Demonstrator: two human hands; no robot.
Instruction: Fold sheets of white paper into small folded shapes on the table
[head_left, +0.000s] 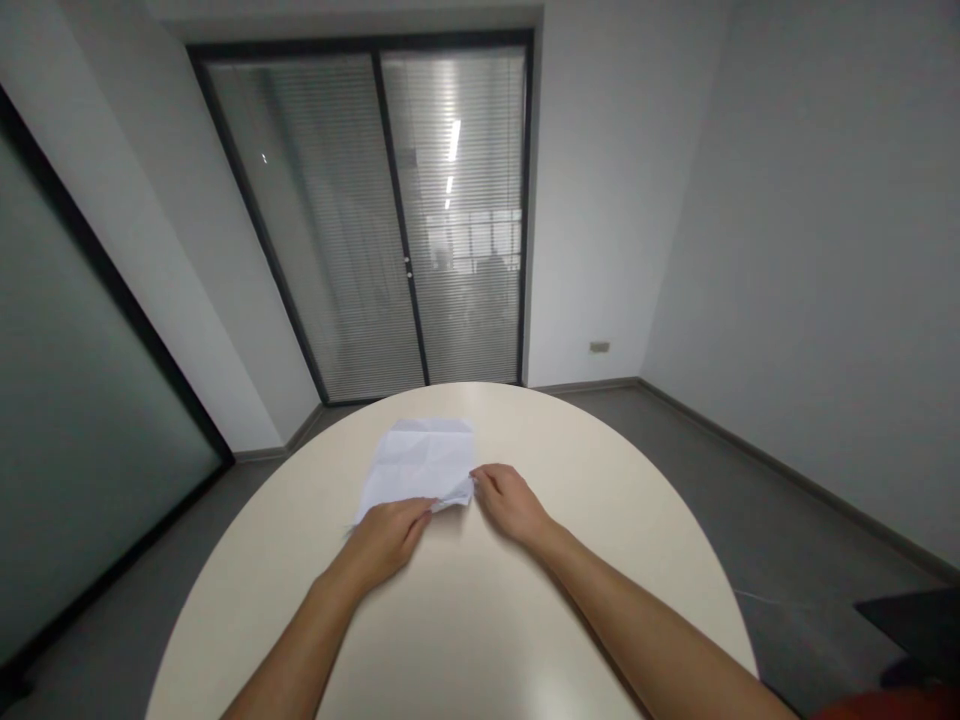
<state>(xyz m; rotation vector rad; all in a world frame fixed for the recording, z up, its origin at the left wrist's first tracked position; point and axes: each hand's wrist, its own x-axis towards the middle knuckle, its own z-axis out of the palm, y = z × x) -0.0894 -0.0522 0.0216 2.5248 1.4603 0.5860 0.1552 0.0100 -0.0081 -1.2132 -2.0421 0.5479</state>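
2 bare forearms reach in from the near edge of the round desk (600, 560) and angle toward each other, meeting at the near edge of 1 sheet of paper (424, 455). the left hand (386, 535) lies palm down, fingers straight and side by side, pointing right along the sheet's near edge and covering its near left corner. its grip is flat, pressed on the paper rather than closed around it. the right hand (512, 503) sits knuckles up, its fingertips (480, 482) bunched at the near right corner, where the paper rumples and lifts a little; the grip looks to be pinching that corner. the sheet is white and heavily creased, and otherwise lies flat on the far half of the desk, about midway between its left and right edges. count: 2 hands, 1 sheet, 1 desk.
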